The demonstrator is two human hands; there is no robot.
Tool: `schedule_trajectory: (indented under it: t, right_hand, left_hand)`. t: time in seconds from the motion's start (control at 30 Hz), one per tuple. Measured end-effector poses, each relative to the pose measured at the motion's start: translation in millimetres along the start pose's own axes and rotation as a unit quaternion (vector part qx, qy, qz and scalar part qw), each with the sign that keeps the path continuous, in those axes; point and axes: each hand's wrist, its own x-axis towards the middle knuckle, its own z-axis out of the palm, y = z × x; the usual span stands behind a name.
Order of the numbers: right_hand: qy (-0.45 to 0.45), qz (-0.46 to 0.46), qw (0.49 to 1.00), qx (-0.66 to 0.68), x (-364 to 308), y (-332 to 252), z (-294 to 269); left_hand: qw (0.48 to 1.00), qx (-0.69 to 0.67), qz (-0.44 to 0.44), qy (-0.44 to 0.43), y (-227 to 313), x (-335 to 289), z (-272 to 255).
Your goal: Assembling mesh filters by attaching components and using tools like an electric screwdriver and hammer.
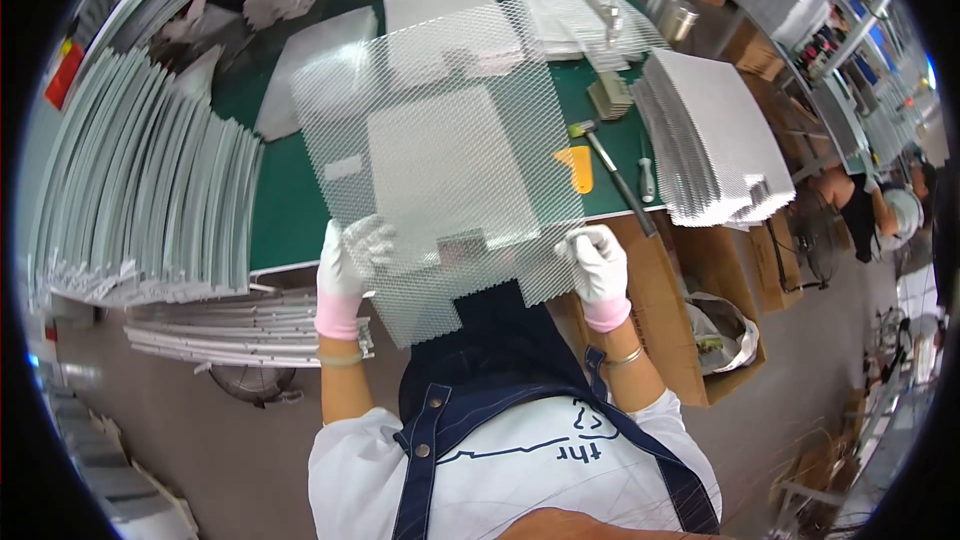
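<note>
The person held a sheet of white expanded mesh (pixel 440 155) up over the green surface (pixel 290 200), its far edge tilted away toward the stacks at the back. The left hand (pixel 345 260), in a white glove with a pink cuff, pinched the sheet at its near left edge, fingers closed on the mesh. The right hand (pixel 597 265), gloved the same way, was closed on the near right edge. Both forearms rose from below, elbows bent, wrists roughly level, so the sheet hung between the two grips.

The mesh looked thin and light, see-through, and probably springy rather than rigid; a wide piece like this would likely sag or twist if taken at one corner, so a hold at two opposite edges seemed the steady way. Its cut strands could be sharp, which the gloves suited.

Under it lay flat white panels (pixel 330 65). A stack of mesh sheets (pixel 715 135) sat at the right, with a yellow scraper (pixel 576 169) and a brush (pixel 610 168) beside it.
</note>
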Motion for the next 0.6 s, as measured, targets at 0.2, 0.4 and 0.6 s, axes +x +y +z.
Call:
schedule_trajectory:
  t: [0.2, 0.4, 0.6]
  right_hand:
    - [-0.047, 0.061, 0.983, -0.166, 37.0, 8.8, 33.0]
    - [-0.072, 0.040, 0.938, -0.338, 72.5, 21.6, 25.2]
    - [-0.053, 0.072, 0.919, -0.384, 80.2, 45.4, 11.1]
  left_hand:
    - [0.935, 0.307, 0.123, 0.128, -4.6, -27.8, 36.5]
    - [0.879, 0.416, 0.134, 0.193, -23.0, 32.1, 4.0]
    - [0.820, 0.524, 0.085, 0.215, -29.0, 40.9, 8.6]
